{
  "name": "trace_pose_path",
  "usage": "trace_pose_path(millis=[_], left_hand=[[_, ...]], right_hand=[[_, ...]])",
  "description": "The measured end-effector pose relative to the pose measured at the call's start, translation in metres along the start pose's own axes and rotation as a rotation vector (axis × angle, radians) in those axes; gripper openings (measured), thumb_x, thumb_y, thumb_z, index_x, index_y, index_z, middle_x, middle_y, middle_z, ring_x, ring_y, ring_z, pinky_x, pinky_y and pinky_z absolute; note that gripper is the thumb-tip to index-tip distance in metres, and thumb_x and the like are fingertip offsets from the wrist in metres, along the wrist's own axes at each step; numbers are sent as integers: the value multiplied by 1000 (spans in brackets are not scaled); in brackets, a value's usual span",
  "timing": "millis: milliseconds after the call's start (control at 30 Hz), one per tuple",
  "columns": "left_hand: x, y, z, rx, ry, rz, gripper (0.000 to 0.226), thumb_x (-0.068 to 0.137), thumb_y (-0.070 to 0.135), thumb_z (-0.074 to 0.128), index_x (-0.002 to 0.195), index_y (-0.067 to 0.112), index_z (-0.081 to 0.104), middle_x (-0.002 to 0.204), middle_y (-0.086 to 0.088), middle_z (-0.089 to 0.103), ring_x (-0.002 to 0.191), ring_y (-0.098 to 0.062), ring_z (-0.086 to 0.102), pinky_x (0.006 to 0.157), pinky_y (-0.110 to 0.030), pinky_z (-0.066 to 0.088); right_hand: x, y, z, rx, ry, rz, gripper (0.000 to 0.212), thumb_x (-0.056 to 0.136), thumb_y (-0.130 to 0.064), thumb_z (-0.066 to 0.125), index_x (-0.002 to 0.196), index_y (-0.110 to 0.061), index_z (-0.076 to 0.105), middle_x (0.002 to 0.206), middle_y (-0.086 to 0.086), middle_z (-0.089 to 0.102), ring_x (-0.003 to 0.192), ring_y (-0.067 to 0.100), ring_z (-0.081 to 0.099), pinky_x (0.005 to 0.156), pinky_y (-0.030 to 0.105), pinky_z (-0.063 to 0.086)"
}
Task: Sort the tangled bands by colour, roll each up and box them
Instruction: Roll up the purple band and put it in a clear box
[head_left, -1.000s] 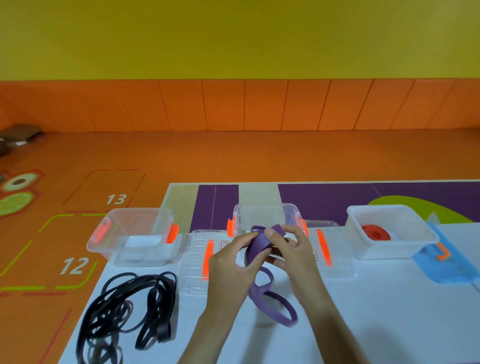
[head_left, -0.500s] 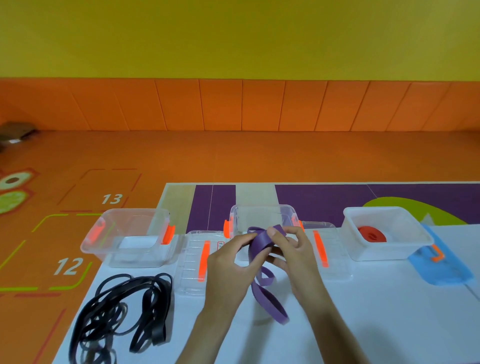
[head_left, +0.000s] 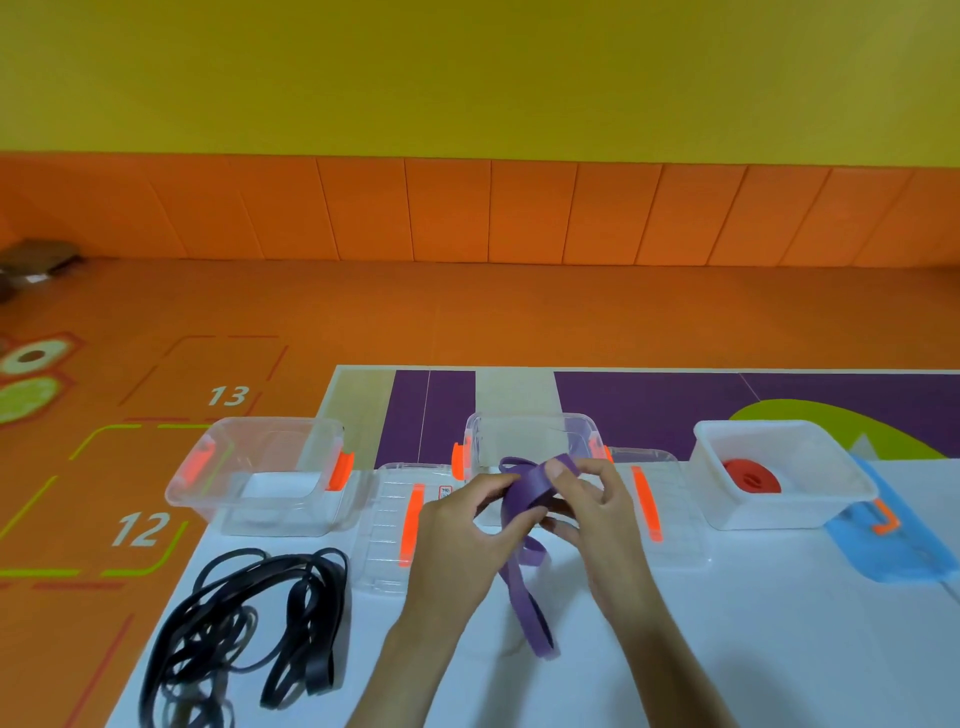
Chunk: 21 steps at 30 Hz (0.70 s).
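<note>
My left hand (head_left: 462, 535) and my right hand (head_left: 597, 514) both pinch a purple band (head_left: 524, 493) above the white table, just in front of the middle clear box (head_left: 530, 439). The band is partly coiled between my fingers, and its loose tail (head_left: 530, 613) hangs down to the table. A tangle of black bands (head_left: 244, 634) lies at the table's left front. A rolled red band (head_left: 750, 475) sits inside the white box (head_left: 789, 499) on the right. The left clear box (head_left: 260, 478) holds no band.
Two clear lids with orange clips, the left lid (head_left: 395, 525) and the right lid (head_left: 660, 499), lie flat on either side of my hands. A blue lid (head_left: 893, 545) lies under the white box's right side. The table's left edge borders an orange floor with numbers.
More of the purple band has been wound up between my fingers, so the hanging tail is shorter and straighter. The camera has drifted slightly.
</note>
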<state>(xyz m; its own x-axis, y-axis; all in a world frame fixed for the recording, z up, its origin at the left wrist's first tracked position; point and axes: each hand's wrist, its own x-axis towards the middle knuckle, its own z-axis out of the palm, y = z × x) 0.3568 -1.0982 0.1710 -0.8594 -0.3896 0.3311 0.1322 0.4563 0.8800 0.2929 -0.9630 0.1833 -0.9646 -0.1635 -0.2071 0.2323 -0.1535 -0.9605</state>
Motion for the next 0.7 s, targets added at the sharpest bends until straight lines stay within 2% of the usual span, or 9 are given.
trace_pose_path(millis=[100, 200, 300, 367, 433, 500, 567, 633, 700], left_hand=[[3, -4, -1, 68, -23, 45, 25, 86, 31, 86, 110, 29, 79, 95, 19, 78, 88, -14, 74, 82, -36, 60], [5, -2, 2, 141, -5, 96, 26, 85, 41, 79, 106, 27, 80, 90, 18, 78, 85, -8, 73, 80, -27, 58], [5, 4, 7, 113, -12, 90, 20, 86, 29, 82, 106, 26, 79, 88, 18, 78, 86, 2, 73, 80, -17, 57], [3, 10, 9, 59, -25, 67, 23, 86, 24, 85, 108, 28, 78, 90, 19, 78, 85, 4, 73, 79, -11, 54], [4, 11, 8, 31, -45, 47, 24, 86, 29, 86, 108, 32, 76, 92, 19, 77, 83, 0, 74, 79, -15, 56], [4, 12, 5, 20, -62, 37, 22, 87, 30, 84, 104, 38, 72, 88, 16, 76, 72, -9, 73, 70, -26, 58], [3, 10, 1, 25, -51, 43, 21, 88, 30, 83, 104, 38, 72, 85, 16, 75, 66, -13, 72, 65, -32, 58], [2, 9, -4, 23, -29, 34, 17, 89, 31, 83, 105, 33, 77, 84, 15, 75, 65, -11, 74, 64, -34, 59], [1, 10, -8, 4, -2, 17, 17, 89, 31, 84, 105, 28, 79, 83, 15, 76, 65, -10, 75, 64, -36, 59]], right_hand=[[0, -2, -2, 44, -37, 71, 29, 99, -29, 69, 114, -7, 60, 100, 20, 78, 87, 32, 79, 68, 32, 62], [-1, -2, -2, -122, -42, -5, 27, 95, -29, 75, 114, -15, 61, 104, 13, 77, 88, 24, 79, 64, 27, 61], [-1, -2, -1, -233, -8, -82, 32, 87, -22, 83, 110, -26, 62, 104, 4, 73, 90, 20, 76, 63, 25, 61], [1, -2, -3, -182, 8, -67, 30, 89, -23, 81, 112, -21, 62, 104, 10, 74, 90, 24, 77, 68, 30, 62], [2, -3, -5, -49, 12, 10, 32, 95, -28, 76, 117, -12, 59, 100, 15, 77, 86, 29, 78, 72, 36, 62], [1, -6, -6, -1, 1, 61, 34, 97, -36, 71, 118, -12, 58, 96, 13, 80, 81, 30, 77, 72, 39, 61], [1, -9, -6, -92, -46, 49, 36, 97, -44, 67, 116, -15, 58, 94, 7, 81, 82, 26, 79, 76, 40, 62], [1, -12, -5, -193, -99, 15, 45, 90, -53, 68, 116, -17, 60, 103, 7, 79, 90, 19, 79, 82, 39, 64], [1, -13, -3, -211, -126, -29, 41, 89, -44, 74, 118, -17, 62, 112, 10, 75, 94, 18, 78, 83, 37, 65]])
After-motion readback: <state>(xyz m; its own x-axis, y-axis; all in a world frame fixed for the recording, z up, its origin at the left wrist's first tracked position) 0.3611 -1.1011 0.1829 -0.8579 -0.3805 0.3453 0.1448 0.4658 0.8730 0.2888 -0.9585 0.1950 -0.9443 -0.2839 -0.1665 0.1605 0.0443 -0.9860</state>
